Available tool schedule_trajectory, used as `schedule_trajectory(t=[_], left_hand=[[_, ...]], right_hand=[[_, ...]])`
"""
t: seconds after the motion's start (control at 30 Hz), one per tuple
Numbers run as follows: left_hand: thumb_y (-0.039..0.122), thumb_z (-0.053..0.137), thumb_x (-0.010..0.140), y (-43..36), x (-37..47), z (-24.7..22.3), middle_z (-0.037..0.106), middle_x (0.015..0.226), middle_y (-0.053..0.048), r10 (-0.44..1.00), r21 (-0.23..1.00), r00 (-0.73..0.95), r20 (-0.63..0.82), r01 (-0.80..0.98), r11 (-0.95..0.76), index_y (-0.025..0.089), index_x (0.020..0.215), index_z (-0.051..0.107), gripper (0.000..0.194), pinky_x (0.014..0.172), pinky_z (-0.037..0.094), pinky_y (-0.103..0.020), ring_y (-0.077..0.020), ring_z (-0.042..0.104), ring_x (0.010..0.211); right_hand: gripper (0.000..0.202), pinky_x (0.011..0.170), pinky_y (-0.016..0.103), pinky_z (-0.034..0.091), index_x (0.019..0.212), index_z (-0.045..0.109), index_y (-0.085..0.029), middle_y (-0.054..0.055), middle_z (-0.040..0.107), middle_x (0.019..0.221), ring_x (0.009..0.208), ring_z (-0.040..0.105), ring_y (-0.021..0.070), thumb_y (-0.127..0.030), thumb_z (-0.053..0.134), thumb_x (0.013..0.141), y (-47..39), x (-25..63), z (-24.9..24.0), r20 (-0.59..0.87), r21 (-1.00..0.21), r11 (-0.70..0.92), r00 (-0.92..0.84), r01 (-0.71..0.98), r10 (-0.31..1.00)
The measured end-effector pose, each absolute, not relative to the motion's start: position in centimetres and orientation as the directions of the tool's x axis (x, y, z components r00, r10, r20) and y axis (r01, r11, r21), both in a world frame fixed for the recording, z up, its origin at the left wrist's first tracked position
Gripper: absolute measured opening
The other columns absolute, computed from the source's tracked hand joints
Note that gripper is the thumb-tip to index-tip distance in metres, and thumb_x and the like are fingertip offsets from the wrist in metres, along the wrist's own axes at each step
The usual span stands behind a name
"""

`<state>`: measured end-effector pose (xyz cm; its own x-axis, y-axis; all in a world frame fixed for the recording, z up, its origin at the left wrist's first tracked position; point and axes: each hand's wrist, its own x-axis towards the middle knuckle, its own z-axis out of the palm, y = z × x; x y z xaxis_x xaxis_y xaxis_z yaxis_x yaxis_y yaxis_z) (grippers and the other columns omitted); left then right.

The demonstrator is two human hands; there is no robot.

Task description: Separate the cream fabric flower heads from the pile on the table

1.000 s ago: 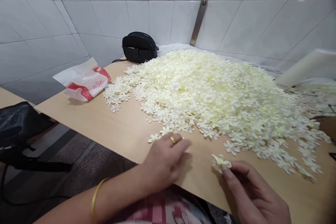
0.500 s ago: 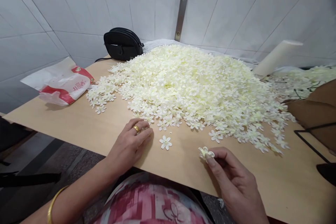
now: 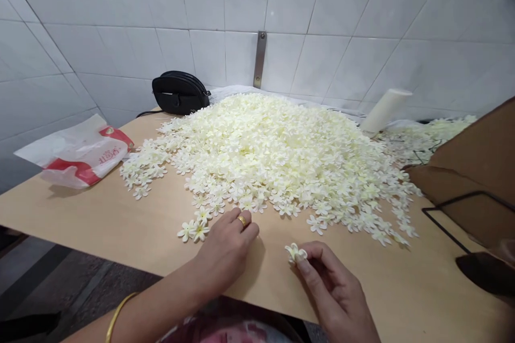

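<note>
A wide heap of small white-yellow artificial flowers (image 3: 273, 155) covers the middle of the wooden table (image 3: 132, 230). My right hand (image 3: 336, 292) pinches a white flower (image 3: 295, 253) between thumb and fingertips, just above the table in front of the heap. My left hand (image 3: 231, 244), with a gold ring, rests at the heap's front edge with its fingers curled down; whatever lies under the fingertips is hidden. Left of that hand, a few loose flowers (image 3: 193, 230) lie on the table.
A white and red plastic bag (image 3: 86, 153) lies at the left. Behind the heap are a black pouch (image 3: 180, 94) and a white roll (image 3: 384, 112). Brown cardboard (image 3: 470, 171) and a black metal frame (image 3: 444, 228) stand at the right. A tiled wall is behind.
The view has tilted up and shifted. My left hand has moved right, over where a single flower lay, and its fingers have curled. Loose flowers now show to its left. My right hand still holds its flower.
</note>
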<state>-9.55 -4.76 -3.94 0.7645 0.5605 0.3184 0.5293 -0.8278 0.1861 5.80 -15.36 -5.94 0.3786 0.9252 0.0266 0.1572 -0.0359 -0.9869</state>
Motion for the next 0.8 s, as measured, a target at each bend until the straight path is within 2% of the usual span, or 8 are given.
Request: schedule_trajectory(t=[0.13,0.23,0.3,0.47,0.53,0.63,0.7,0.8], left_hand=[[0.018,0.036,0.085,-2.2,-9.6,-2.2,0.052,0.073,-0.003,0.706,0.494,0.614,0.352,0.519,-0.698,0.017,0.076,0.049,0.016,0.055,0.035,-0.025,-0.0132,0.046,0.06],[0.027,0.044,0.083,0.3,-9.7,-0.9,0.041,0.053,0.005,0.829,0.744,0.5,0.251,0.448,-0.496,0.018,0.075,0.047,0.012,0.046,0.029,-0.021,-0.0095,0.036,0.046],[0.029,0.051,0.078,1.6,-9.5,-0.2,0.035,0.049,0.007,0.872,0.842,0.454,0.181,0.387,-0.376,0.018,0.071,0.045,0.015,0.042,0.024,-0.019,-0.0077,0.03,0.043],[0.027,0.056,0.072,1.2,-8.7,-0.2,0.033,0.054,0.008,0.853,0.924,0.512,0.107,0.265,-0.275,0.017,0.074,0.046,0.013,0.041,0.024,-0.018,-0.0058,0.028,0.043],[0.024,0.053,0.073,-0.1,-8.5,-0.9,0.038,0.063,0.006,0.826,0.928,0.551,0.123,0.23,-0.292,0.018,0.089,0.047,0.019,0.045,0.028,-0.019,-0.0061,0.033,0.047],[0.02,0.052,0.074,-2.1,-8.4,-2.2,0.042,0.072,0.005,0.808,0.918,0.562,0.178,0.2,-0.342,0.022,0.112,0.039,0.04,0.052,0.033,-0.021,-0.0078,0.04,0.055],[0.019,0.053,0.074,-3.1,-8.5,-2.8,0.043,0.072,0.004,0.8,0.919,0.574,0.176,0.195,-0.342,0.022,0.113,0.038,0.042,0.055,0.035,-0.021,-0.0094,0.043,0.06],[0.021,0.056,0.072,-3.8,-8.7,-3.2,0.047,0.076,0.002,0.813,0.957,0.573,0.103,0.167,-0.239,0.02,0.105,0.044,0.035,0.058,0.037,-0.022,-0.0111,0.047,0.067]], right_hand=[[0.024,0.056,0.021,0.036,0.076,0.052,-0.019,-0.001,0.048,0.068,0.064,0.044,0.012,-0.043,0.051,0.079,-15.2,6.1,-6.1,0.006,-0.99,-0.039,0.32,0.136,0.947],[0.027,0.057,0.021,0.035,0.076,0.052,-0.019,-0.001,0.048,0.069,0.065,0.043,0.012,-0.045,0.051,0.079,-15.0,6.3,-5.9,-0.014,-0.996,-0.043,0.331,0.08,0.944],[0.028,0.057,0.021,0.034,0.075,0.053,-0.018,-0.001,0.047,0.066,0.064,0.042,0.0114,-0.046,0.052,0.078,-14.9,6.3,-5.6,-0.027,-0.998,-0.042,0.346,0.037,0.938],[0.029,0.056,0.021,0.035,0.07,0.054,-0.017,-0.001,0.046,0.062,0.06,0.042,0.0107,-0.046,0.055,0.076,-14.9,6.6,-5.1,-0.025,-1.0,-0.017,0.392,-0.024,0.92],[0.028,0.056,0.021,0.036,0.071,0.054,-0.017,-0.001,0.047,0.063,0.061,0.043,0.0109,-0.045,0.055,0.077,-14.9,6.7,-5.1,-0.019,-1.0,-0.012,0.387,-0.019,0.922],[0.026,0.057,0.021,0.037,0.074,0.055,-0.017,0.0,0.05,0.066,0.063,0.045,0.0115,-0.043,0.054,0.078,-15.1,6.9,-5.1,-0.014,-1.0,-0.022,0.345,0.018,0.939],[0.026,0.058,0.021,0.038,0.075,0.055,-0.018,0.0,0.051,0.067,0.063,0.046,0.0121,-0.043,0.054,0.078,-15.1,7.0,-5.1,-0.018,-0.998,-0.037,0.329,0.051,0.944],[0.026,0.056,0.022,0.038,0.073,0.054,-0.018,0.0,0.051,0.065,0.062,0.047,0.0126,-0.043,0.052,0.079,-14.7,7.3,-4.9,-0.037,-0.985,-0.087,0.306,0.15,0.951]])
